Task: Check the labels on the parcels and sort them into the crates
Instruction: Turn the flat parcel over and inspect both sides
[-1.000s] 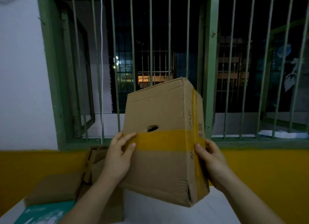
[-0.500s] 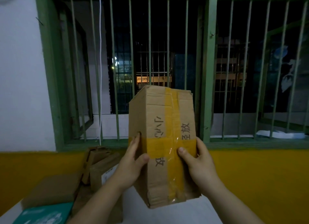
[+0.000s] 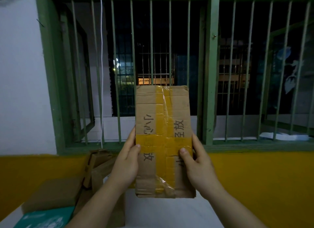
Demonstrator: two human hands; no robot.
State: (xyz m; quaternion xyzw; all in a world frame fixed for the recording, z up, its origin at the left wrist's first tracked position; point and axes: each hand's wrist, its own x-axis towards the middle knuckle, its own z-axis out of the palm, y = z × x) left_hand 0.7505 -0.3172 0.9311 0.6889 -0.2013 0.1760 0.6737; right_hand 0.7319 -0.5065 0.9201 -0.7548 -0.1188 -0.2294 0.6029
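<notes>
Fingers of both hands hidden behind the parcel [image 3: 163, 125], only thumbs and palms showing; handwritten dark characters on its face partly covered by tape and thumbs, not fully legible; teal box [image 3: 44, 217] cut off by the lower left edge. Parcel: tall, narrow brown corrugated carton, creased and dented, held upright in mid-air before the barred window [image 3: 169, 40], above the white table [image 3: 169, 214]; glossy yellow tape crossing it, one strip lengthwise, one across. Left hand [image 3: 125, 166] grips the left edge, thumb on the front; right hand [image 3: 198, 168] grips the right edge, thumb pressed on the tape. Plain cardboard boxes [image 3: 95, 168] at lower left, dim; green-painted metal bars, white wall above, yellow band below.
</notes>
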